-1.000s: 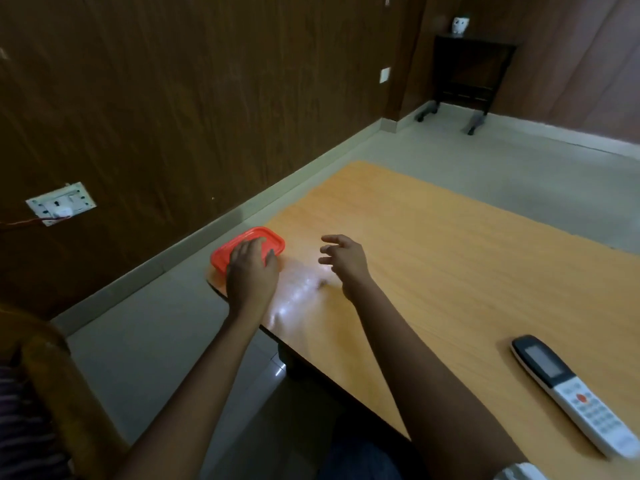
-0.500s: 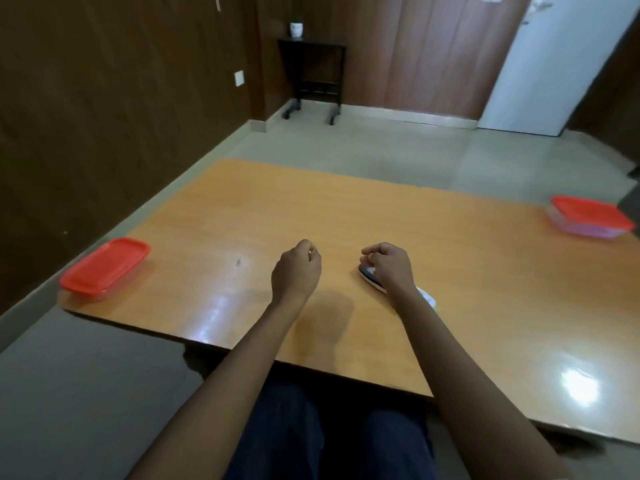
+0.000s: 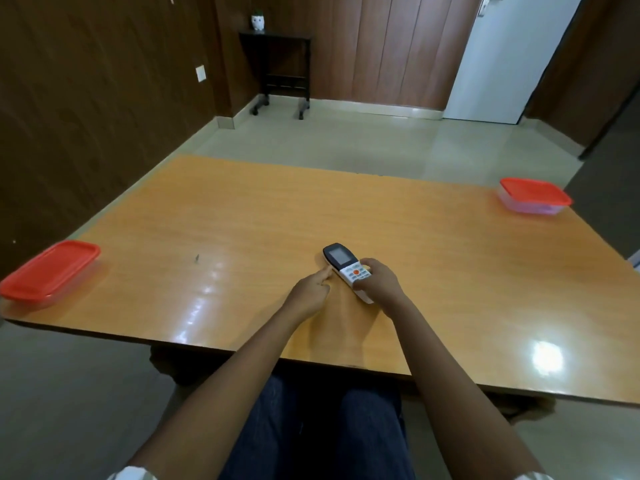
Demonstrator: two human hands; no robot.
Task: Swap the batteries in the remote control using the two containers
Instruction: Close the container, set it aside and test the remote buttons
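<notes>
A white remote control (image 3: 343, 265) with a dark screen end lies face up near the middle of the wooden table (image 3: 242, 220). My right hand (image 3: 379, 284) grips its lower half, fingers curled over the buttons. My left hand (image 3: 310, 292) has its fingers curled, with a fingertip touching the remote's left edge. One container with a red lid (image 3: 52, 270) sits closed at the table's left corner. A second red-lidded container (image 3: 531, 195) with clear walls sits closed at the far right corner. No batteries are visible.
A small dark speck (image 3: 197, 258) lies on the table left of the remote. A dark side table (image 3: 280, 71) with a white pot stands by the far wall. My legs show under the near table edge.
My view has swung from the left container to the table's middle. My left hand left that container's lid, and both hands came to the remote; the right one now holds it.
</notes>
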